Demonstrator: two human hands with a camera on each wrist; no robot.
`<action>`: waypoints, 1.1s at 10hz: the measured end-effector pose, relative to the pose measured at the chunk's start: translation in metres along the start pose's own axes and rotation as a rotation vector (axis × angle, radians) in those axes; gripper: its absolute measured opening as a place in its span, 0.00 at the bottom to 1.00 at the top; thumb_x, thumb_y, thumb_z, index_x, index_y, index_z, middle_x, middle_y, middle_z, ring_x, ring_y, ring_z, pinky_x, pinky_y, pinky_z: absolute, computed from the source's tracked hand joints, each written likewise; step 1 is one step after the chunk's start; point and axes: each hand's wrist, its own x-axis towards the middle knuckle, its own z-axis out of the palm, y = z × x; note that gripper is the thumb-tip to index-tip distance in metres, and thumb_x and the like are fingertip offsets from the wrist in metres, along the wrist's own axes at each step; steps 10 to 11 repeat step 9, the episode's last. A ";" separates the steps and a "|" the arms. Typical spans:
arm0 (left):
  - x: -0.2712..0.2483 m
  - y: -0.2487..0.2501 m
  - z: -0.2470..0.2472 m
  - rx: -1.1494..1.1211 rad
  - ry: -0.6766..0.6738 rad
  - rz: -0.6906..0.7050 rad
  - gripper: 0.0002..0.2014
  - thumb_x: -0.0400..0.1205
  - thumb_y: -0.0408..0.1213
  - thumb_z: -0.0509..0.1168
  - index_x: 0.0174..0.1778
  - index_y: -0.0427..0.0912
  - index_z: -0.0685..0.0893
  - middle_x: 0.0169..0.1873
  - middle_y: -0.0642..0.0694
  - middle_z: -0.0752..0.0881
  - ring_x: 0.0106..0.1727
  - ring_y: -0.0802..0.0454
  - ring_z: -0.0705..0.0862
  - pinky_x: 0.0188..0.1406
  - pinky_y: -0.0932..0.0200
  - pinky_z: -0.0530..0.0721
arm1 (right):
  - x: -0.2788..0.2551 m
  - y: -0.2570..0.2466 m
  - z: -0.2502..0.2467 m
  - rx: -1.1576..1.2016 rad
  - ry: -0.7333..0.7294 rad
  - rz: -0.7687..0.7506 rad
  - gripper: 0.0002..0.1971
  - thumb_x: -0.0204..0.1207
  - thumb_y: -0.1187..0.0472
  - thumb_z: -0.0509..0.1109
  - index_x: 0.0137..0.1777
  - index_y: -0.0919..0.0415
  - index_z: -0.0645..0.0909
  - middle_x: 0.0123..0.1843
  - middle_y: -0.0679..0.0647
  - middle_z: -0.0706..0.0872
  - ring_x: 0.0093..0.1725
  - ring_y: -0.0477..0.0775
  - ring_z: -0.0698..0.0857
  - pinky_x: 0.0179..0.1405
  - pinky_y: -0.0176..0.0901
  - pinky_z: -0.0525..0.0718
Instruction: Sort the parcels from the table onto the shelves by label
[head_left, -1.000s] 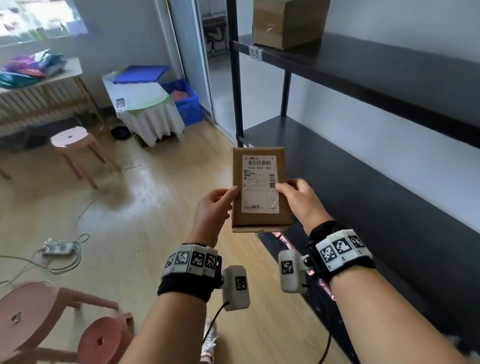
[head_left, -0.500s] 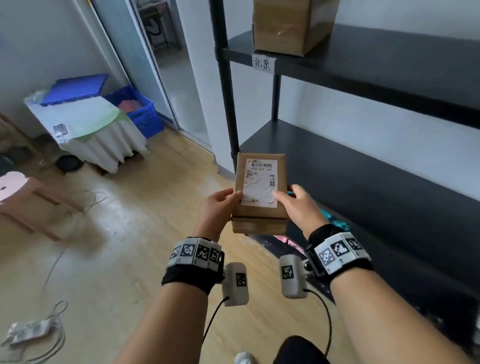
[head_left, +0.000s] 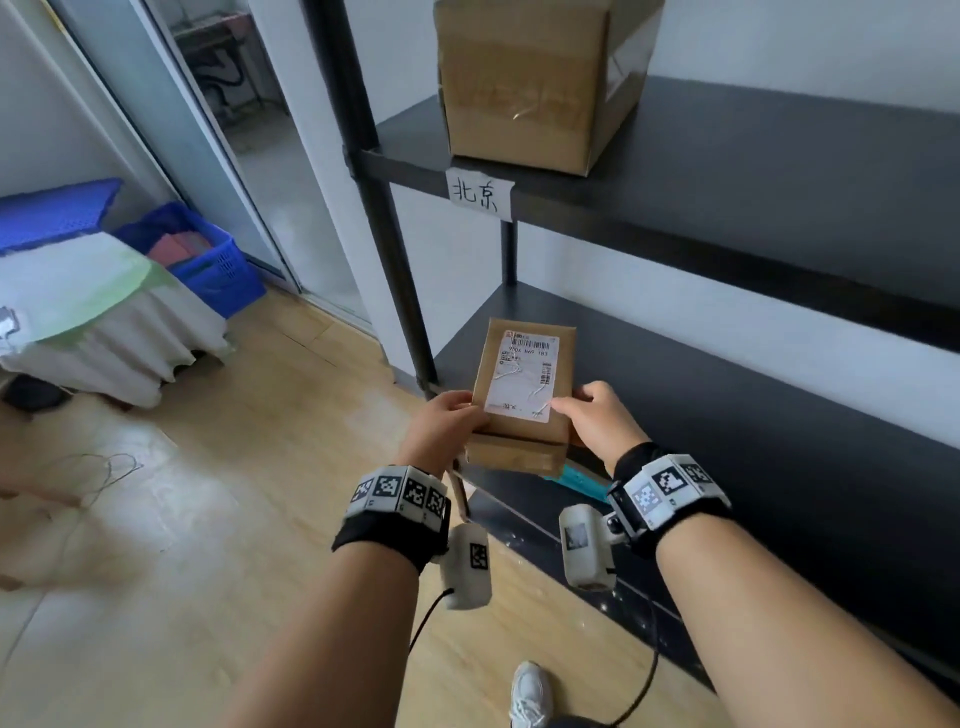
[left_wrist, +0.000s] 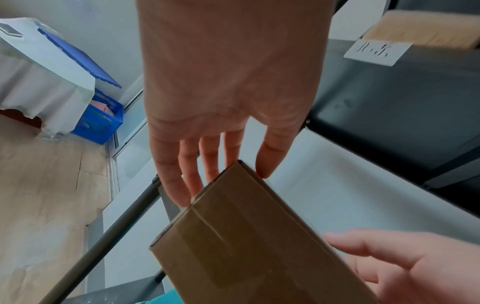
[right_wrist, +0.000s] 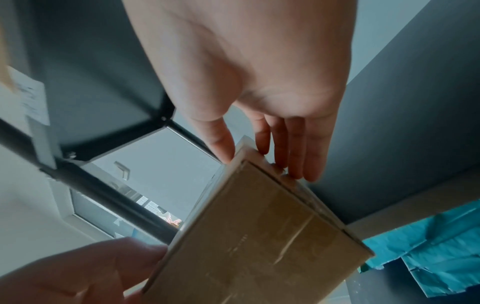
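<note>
I hold a small brown cardboard parcel (head_left: 524, 439) with a white barcode label, its top facing up. My left hand (head_left: 449, 418) pinches its left edge, thumb on top and fingers beneath. My right hand (head_left: 589, 415) pinches the right edge the same way. The parcel hangs at the left front corner of the black middle shelf (head_left: 753, 415). The shelf above carries a white tag (head_left: 479, 193) with handwritten characters and a large cardboard box (head_left: 524, 98). From the left wrist, the parcel (left_wrist: 246, 236) shows its taped underside under the left hand (left_wrist: 221, 160).
The shelf's black corner post (head_left: 384, 249) stands just left of the parcel. A teal package (right_wrist: 428, 246) lies on the level below. To the left are a blue crate (head_left: 208, 260), a cloth-covered table (head_left: 104, 322) and a loose cable (head_left: 104, 467) on the wooden floor.
The view has swung right and closer to the shelves. The parcel, held by both hands throughout, has tipped flatter and moved toward the corner of the middle shelf.
</note>
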 end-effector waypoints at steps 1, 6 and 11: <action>0.028 0.008 0.004 0.002 -0.040 -0.019 0.19 0.71 0.40 0.66 0.58 0.54 0.88 0.41 0.52 0.88 0.47 0.46 0.86 0.54 0.45 0.88 | 0.024 -0.003 -0.002 -0.039 0.000 0.027 0.15 0.76 0.54 0.70 0.59 0.57 0.76 0.60 0.56 0.86 0.59 0.58 0.86 0.64 0.60 0.84; 0.121 0.038 0.011 0.154 -0.068 0.097 0.20 0.80 0.33 0.66 0.69 0.39 0.82 0.61 0.40 0.89 0.55 0.43 0.87 0.62 0.45 0.87 | 0.064 -0.025 0.002 -0.049 0.143 0.055 0.31 0.80 0.53 0.68 0.82 0.58 0.67 0.77 0.53 0.79 0.71 0.57 0.80 0.70 0.59 0.81; 0.114 0.035 -0.017 0.338 -0.193 0.179 0.33 0.85 0.36 0.64 0.87 0.44 0.63 0.84 0.42 0.70 0.80 0.44 0.74 0.69 0.57 0.75 | 0.046 -0.034 0.025 -0.093 0.316 0.074 0.30 0.82 0.55 0.67 0.83 0.60 0.66 0.78 0.57 0.78 0.72 0.58 0.79 0.63 0.44 0.75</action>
